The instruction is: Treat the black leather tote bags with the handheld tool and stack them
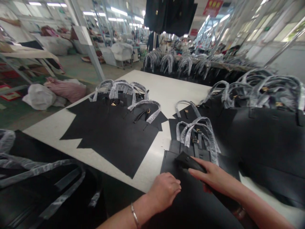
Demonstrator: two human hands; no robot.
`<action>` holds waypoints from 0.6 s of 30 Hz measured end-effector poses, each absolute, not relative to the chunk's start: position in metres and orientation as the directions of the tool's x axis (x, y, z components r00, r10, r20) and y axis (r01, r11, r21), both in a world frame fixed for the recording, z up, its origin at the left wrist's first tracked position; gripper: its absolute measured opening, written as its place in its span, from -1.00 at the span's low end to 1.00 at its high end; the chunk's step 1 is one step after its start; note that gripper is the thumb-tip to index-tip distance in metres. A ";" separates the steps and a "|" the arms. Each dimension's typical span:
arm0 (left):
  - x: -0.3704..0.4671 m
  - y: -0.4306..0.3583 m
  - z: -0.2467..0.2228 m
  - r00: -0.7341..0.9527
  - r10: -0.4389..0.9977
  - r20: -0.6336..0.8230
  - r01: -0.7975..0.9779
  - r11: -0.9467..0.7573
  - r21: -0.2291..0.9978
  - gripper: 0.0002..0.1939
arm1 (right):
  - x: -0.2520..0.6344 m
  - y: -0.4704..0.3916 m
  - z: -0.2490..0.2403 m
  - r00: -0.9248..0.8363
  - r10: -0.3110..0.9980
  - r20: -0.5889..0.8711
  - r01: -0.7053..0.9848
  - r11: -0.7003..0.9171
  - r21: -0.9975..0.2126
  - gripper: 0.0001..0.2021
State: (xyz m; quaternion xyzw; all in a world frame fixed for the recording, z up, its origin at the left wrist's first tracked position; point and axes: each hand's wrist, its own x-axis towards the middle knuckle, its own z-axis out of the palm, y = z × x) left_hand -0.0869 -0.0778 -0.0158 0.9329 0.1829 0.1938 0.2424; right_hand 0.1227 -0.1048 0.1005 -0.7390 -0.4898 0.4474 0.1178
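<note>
Low in the head view, a black leather bag panel (190, 197) with plastic-wrapped handles (186, 135) and gold-coloured buckles lies in front of me. My right hand (208, 173) is closed around a black leather strip (187, 160), thumb on the near side. The strip's wide end points up and left over the panel, and its other end runs back under my wrist. My left hand (164, 190), a bracelet on its wrist, is curled over the panel's left edge. Whatever its fingers pinch is hidden.
A fanned stack of black bag panels (111, 133) with wrapped handles covers the pale table (152, 81) to the left. More handled panels (262, 127) are piled right. Black bags (170, 14) hang overhead. Wrapped handles (47, 168) fill the lower left. A metal post (88, 41) stands behind.
</note>
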 end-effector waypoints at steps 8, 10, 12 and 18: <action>-0.084 -0.032 0.000 0.631 0.756 0.175 0.569 -0.604 0.558 -0.87 | 0.102 -0.077 0.091 0.093 0.872 -0.480 0.640 -0.422 -0.642 -0.48; -0.081 -0.007 0.011 0.559 0.825 0.077 0.698 -0.519 0.494 -0.89 | 0.102 -0.080 0.087 0.113 0.884 -0.455 0.648 -0.412 -0.641 -0.45; -0.077 0.011 0.019 0.583 0.812 -0.005 0.752 -0.538 0.381 -0.81 | 0.101 -0.085 0.084 0.139 0.887 -0.441 0.662 -0.414 -0.625 -0.41; -0.052 0.011 0.028 0.690 0.717 -0.101 0.716 -0.655 0.241 -0.78 | 0.094 -0.094 0.076 0.193 0.881 -0.432 0.690 -0.435 -0.578 -0.35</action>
